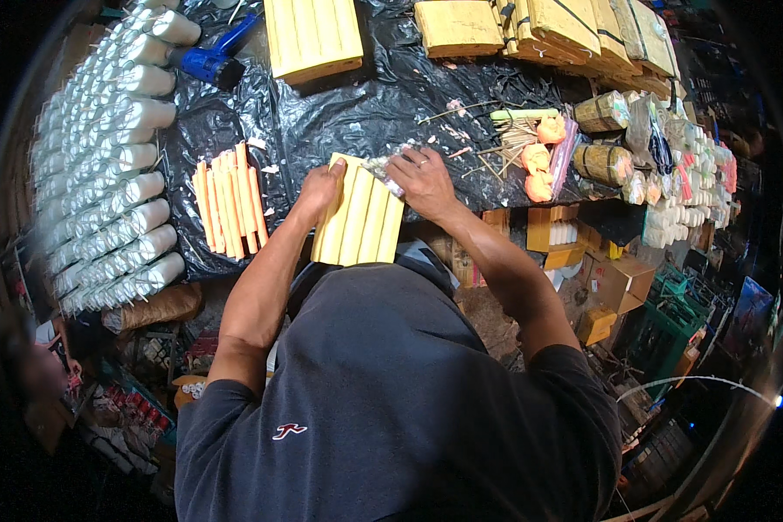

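Note:
A yellow block (357,217) with long parallel grooves stands tilted in front of my chest at the table's near edge. My left hand (324,190) grips its upper left edge, with the thumb over the grooved face. In my right hand (422,181) is a crumpled whitish wad (383,172), perhaps a rag, pressed against the block's upper right corner. Several orange candle-like sticks (230,200) lie side by side to the left of the block. A similar yellow grooved block (313,39) lies farther back on the table.
Black plastic sheeting (391,96) covers the table. White candle-like cylinders (139,157) fill its left side, near a blue heat gun or hair dryer (207,68). Strapped yellow blocks (565,30) lie back right. Thin sticks (515,143) and orange lumps (538,158) sit at right.

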Demonstrator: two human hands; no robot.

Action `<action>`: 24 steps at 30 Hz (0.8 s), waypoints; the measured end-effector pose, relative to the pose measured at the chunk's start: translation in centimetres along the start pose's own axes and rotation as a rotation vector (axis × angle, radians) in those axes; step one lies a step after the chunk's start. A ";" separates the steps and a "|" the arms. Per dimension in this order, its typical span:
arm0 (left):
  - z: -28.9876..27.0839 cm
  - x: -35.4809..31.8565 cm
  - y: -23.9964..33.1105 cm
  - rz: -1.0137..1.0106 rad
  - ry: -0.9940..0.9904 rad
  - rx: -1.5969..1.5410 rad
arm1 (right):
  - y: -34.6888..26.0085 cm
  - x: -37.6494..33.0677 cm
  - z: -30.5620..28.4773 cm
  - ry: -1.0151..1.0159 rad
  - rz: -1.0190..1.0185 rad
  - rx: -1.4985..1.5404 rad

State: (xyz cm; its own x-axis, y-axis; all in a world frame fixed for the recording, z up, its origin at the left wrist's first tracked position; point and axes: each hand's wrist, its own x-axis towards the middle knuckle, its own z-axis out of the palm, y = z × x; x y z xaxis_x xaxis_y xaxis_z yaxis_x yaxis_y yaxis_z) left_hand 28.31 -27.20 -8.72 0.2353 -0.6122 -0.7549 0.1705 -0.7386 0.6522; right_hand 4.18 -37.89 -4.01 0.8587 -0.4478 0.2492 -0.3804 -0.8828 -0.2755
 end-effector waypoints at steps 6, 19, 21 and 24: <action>0.1 0.1 -0.2 -0.026 0.006 -0.003 | -1.2 1.5 -0.1 -0.006 0.088 -0.020; 1.2 0.6 2.2 0.244 0.287 0.404 | 2.6 19.6 -2.6 -0.059 0.833 0.600; 0.9 0.8 3.5 0.241 0.310 0.594 | 2.3 22.6 -2.0 -0.120 0.876 0.548; 0.0 1.0 4.7 0.269 0.291 0.758 | 2.0 24.6 -0.4 -0.140 0.929 0.430</action>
State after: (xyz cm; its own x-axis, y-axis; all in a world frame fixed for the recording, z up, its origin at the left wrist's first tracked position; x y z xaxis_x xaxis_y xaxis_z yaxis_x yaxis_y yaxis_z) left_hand 29.37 -31.30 -6.41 0.4301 -0.7733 -0.4658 -0.5880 -0.6315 0.5055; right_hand 24.39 -50.69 1.90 0.3313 -0.8822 -0.3346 -0.7830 -0.0592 -0.6192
